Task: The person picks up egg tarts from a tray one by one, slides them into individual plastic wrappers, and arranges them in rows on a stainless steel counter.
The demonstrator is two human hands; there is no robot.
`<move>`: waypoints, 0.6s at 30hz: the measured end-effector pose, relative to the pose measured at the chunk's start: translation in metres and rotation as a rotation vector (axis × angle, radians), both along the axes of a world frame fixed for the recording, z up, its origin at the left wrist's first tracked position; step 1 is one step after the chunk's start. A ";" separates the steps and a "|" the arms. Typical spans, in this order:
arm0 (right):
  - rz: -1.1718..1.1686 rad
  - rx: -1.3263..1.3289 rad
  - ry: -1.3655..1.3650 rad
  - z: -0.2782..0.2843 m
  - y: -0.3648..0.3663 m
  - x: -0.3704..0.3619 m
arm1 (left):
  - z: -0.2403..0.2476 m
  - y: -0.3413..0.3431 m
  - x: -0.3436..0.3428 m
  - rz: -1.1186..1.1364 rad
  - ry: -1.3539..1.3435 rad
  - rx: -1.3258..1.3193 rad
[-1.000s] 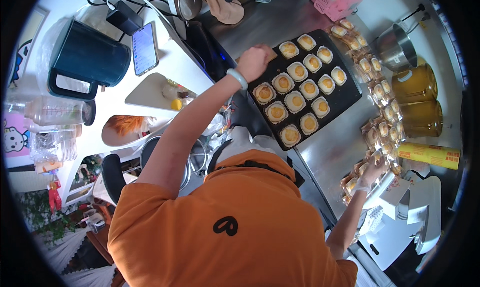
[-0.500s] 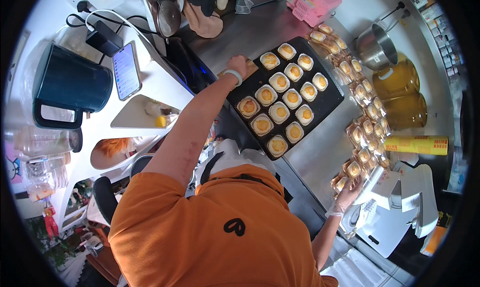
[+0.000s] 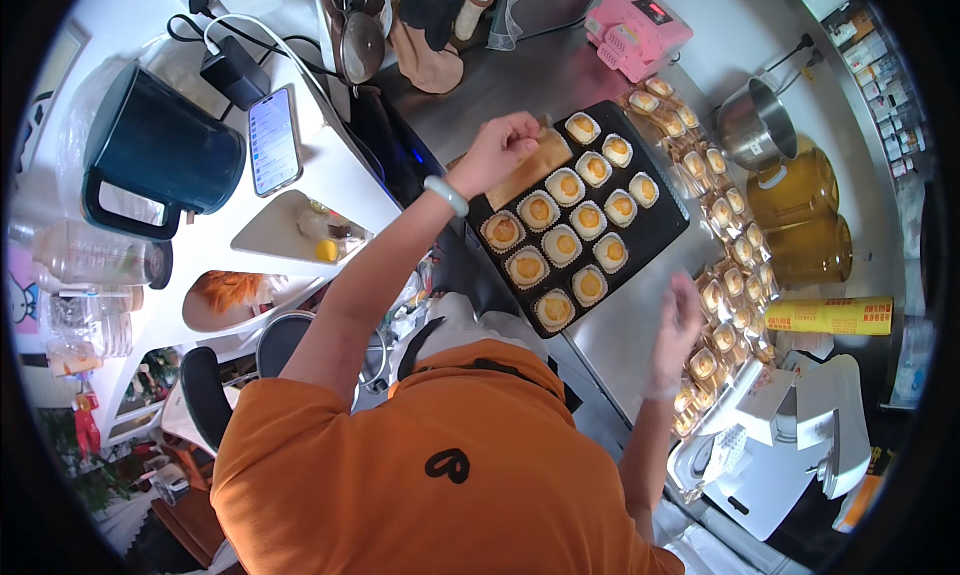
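My left hand (image 3: 505, 153) is over the left corner of a black baking tray (image 3: 655, 250). Its fingers are curled in at the edge of a flat brown bag or sheet (image 3: 533, 172), which covers that corner. Several small round pastries with golden tops, such as one pastry (image 3: 562, 245), stand in white paper cups on the tray. Smeared by motion, my right hand (image 3: 680, 325) wears a clear glove. It hovers over the steel counter between the tray and a row of pastries in clear packets (image 3: 738, 283); I see nothing held in it.
A pink machine (image 3: 640, 33) stands behind the tray. Beyond the packets are a steel pot (image 3: 755, 125), amber jars (image 3: 800, 215) and a yellow roll (image 3: 830, 316). At left, a dark jug (image 3: 165, 155) and a phone (image 3: 273, 143) rest on a white shelf.
My left hand has risen from the tray's edge, and the brown piece now lies across the corner where a pastry showed. My right hand has left the packets and moved up toward the tray.
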State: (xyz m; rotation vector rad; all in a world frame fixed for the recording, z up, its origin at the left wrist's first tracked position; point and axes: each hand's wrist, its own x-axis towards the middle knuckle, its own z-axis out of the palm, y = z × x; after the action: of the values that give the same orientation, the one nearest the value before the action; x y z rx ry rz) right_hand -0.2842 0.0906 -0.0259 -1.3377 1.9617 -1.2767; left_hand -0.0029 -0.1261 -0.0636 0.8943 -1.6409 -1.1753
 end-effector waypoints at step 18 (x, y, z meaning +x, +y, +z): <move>0.925 0.349 0.074 0.018 -0.102 0.117 | 0.061 0.138 0.014 -0.004 -0.187 -0.246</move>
State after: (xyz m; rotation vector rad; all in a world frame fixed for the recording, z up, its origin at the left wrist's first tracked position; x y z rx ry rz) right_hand -0.1668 -0.0111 -0.0084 -1.7766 1.2198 -0.4247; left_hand 0.0108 0.0122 -0.0029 0.8626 -1.8911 -0.8882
